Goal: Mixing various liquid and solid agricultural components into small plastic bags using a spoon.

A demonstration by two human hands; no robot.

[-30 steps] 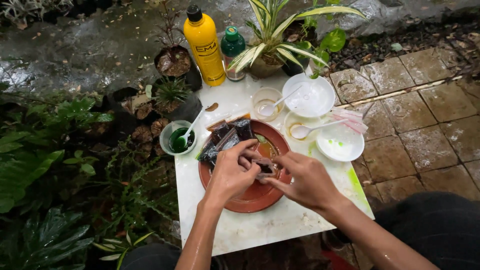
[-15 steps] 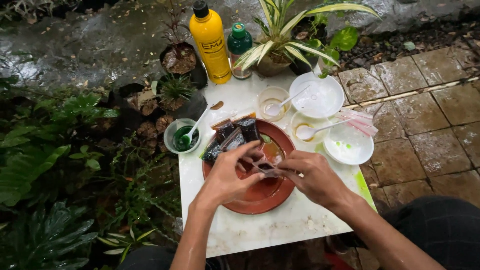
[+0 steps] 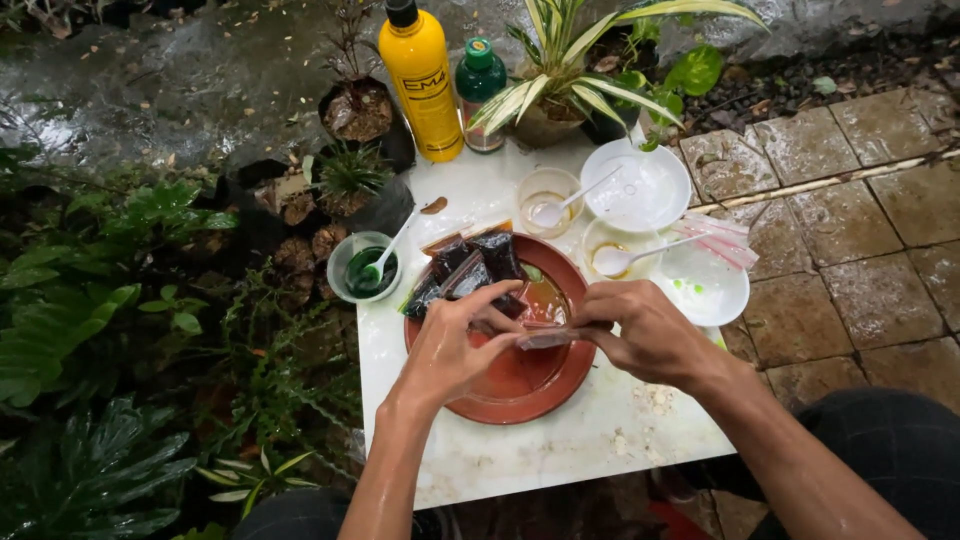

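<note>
White and wet, the small table is the largest item we record, with potted plants to its left. On it rests a reddish-brown plate, and along the plate's far rim lie dark filled plastic packets. Above the plate we find our left hand and right hand pinching opposite ends of a small clear packet; its contents appear orange, though the view is poor. A yellow bottle stands at the far edge.

Yellow bottle, green-capped bottle, white bowl, potted plants.
</note>
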